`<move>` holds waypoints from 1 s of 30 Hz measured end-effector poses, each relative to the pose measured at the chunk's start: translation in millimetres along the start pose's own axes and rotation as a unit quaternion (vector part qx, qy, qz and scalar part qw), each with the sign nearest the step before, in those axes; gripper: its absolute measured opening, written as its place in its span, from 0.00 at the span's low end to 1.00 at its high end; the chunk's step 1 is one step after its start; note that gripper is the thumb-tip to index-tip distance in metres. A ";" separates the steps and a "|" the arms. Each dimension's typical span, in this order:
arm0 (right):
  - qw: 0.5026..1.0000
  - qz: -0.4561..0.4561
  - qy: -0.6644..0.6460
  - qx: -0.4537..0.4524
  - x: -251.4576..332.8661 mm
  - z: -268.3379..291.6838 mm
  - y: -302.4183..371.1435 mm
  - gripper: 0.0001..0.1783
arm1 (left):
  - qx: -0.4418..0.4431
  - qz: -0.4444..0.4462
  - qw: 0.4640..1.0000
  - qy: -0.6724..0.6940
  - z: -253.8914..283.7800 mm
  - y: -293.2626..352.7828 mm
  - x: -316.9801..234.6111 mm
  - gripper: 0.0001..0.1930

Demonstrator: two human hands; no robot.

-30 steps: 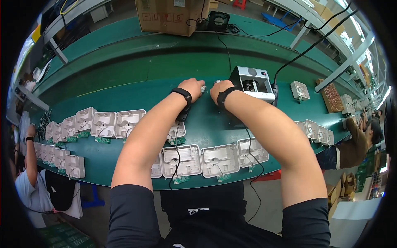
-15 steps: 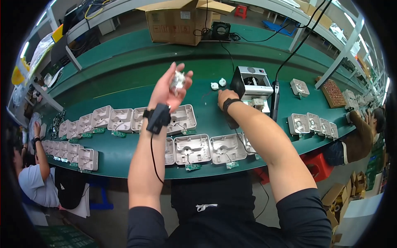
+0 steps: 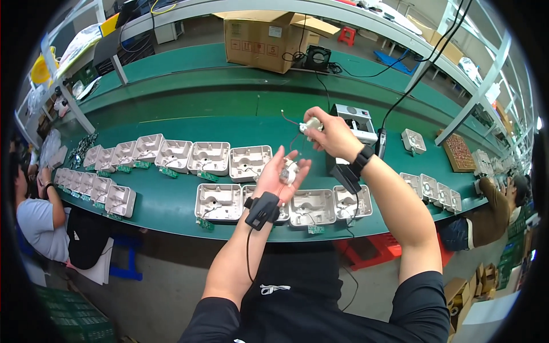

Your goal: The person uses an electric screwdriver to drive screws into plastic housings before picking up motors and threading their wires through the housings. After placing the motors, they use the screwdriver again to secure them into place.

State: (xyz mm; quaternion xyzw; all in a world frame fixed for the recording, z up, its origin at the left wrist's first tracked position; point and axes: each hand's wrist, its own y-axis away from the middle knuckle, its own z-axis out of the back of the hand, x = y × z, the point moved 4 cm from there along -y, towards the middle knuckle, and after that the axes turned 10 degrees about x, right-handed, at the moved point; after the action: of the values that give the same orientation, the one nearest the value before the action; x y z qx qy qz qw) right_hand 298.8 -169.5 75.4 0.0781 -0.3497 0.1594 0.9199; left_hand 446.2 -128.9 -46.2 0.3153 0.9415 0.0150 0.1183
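Note:
Palm up over the near row of housings, my left hand (image 3: 281,178) cradles several small white parts (image 3: 290,171), its fingers slightly curled. My right hand (image 3: 333,134) pinches a small white plastic part (image 3: 310,126) with thin dark red wires trailing from it, above the bench and left of a white-and-black machine (image 3: 359,123). Beyond my left hand stands a white open housing (image 3: 250,162); closer to me are other housings (image 3: 311,207), with small green circuit boards (image 3: 315,230) on leads at their front edges. A black device is strapped on each wrist.
More housings line the green bench (image 3: 166,211) to the left and right. A black upright tool (image 3: 380,143) stands beside the machine. Behind are a cardboard box (image 3: 257,43) and a small black fan (image 3: 318,57). Co-workers (image 3: 43,211) sit at both sides.
My right hand has lifted a white part with wires off the bench. The left hand has come nearer to me and to the right, its parts still in the palm.

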 end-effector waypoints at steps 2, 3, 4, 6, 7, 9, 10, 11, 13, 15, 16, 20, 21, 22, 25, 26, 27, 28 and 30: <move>0.997 0.043 -0.057 0.027 13.1 -0.8 22.0 0.12 | 0.024 0.010 1.000 0.000 -5.3 -11.7 8.8 0.25; 0.993 0.063 -0.087 0.038 13.4 -3.4 32.1 0.12 | 0.027 0.012 1.000 -0.008 -13.0 -11.5 14.7 0.24; 0.994 0.061 -0.087 0.035 8.0 -5.7 39.8 0.12 | 0.030 0.014 0.999 -0.017 -19.9 -10.1 20.0 0.22; 0.994 0.090 -0.065 0.019 -5.5 -11.5 55.7 0.13 | 0.032 0.020 0.999 -0.026 -18.0 -10.8 30.5 0.21; 0.993 0.104 -0.055 0.012 -9.8 -15.1 63.2 0.14 | 0.044 0.026 0.998 -0.027 -12.1 -12.0 36.8 0.22; 0.984 0.096 -0.152 -0.013 -10.8 -22.7 78.6 0.14 | 0.070 0.040 0.996 -0.027 0.6 -12.3 50.6 0.23; 0.964 0.090 -0.247 -0.036 -10.1 -25.4 86.1 0.15 | 0.067 0.043 0.996 -0.026 4.0 -9.9 55.4 0.23; 0.935 0.084 -0.339 -0.060 -12.3 -27.7 93.3 0.15 | 0.091 0.058 0.994 -0.005 5.4 -6.2 59.9 0.23; 0.924 0.072 -0.373 -0.045 -19.4 -32.9 105.7 0.15 | 0.138 0.089 0.986 0.036 5.5 3.9 68.3 0.24; 0.899 0.057 -0.435 -0.015 -26.6 -38.6 116.8 0.17 | 0.132 0.105 0.985 0.034 2.0 19.3 76.2 0.25; 0.898 0.053 -0.436 -0.019 -28.9 -42.2 124.2 0.17 | 0.129 0.117 0.984 0.031 -1.3 27.7 79.9 0.25; 0.928 0.088 -0.354 -0.075 -29.9 -62.7 162.3 0.19 | 0.146 0.160 0.976 -0.028 6.0 55.8 97.2 0.25; 0.949 0.106 -0.287 -0.080 -29.4 -66.9 170.9 0.20 | 0.158 0.175 0.970 -0.056 8.9 62.1 102.5 0.25; 0.965 0.122 -0.218 -0.083 -29.2 -71.7 179.5 0.21 | 0.151 0.185 0.970 -0.049 12.7 67.4 106.1 0.25; 0.977 0.110 -0.167 -0.080 -35.9 -88.7 201.7 0.21 | 0.174 0.253 0.942 -0.134 20.1 81.3 114.1 0.26; 0.975 0.099 -0.185 -0.074 -40.5 -94.2 208.6 0.21 | 0.173 0.264 0.940 -0.126 20.2 85.3 117.5 0.26; 0.973 0.088 -0.202 -0.068 -44.8 -98.4 215.9 0.21 | 0.142 0.283 0.933 -0.169 22.7 90.2 120.6 0.26; 0.974 0.078 -0.202 -0.070 -48.7 -100.6 222.7 0.21 | 0.112 0.298 0.924 -0.214 24.7 94.2 123.0 0.26; 0.976 0.038 -0.213 -0.030 -56.2 -107.0 233.8 0.20 | 0.083 0.317 0.910 -0.254 26.8 96.9 130.6 0.26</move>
State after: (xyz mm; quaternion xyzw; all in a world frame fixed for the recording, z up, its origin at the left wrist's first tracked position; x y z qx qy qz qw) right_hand 244.0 63.4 -34.1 0.0691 -0.5447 0.1631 0.8197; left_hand 408.6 25.4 -90.1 0.5988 0.7282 -0.1074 0.3157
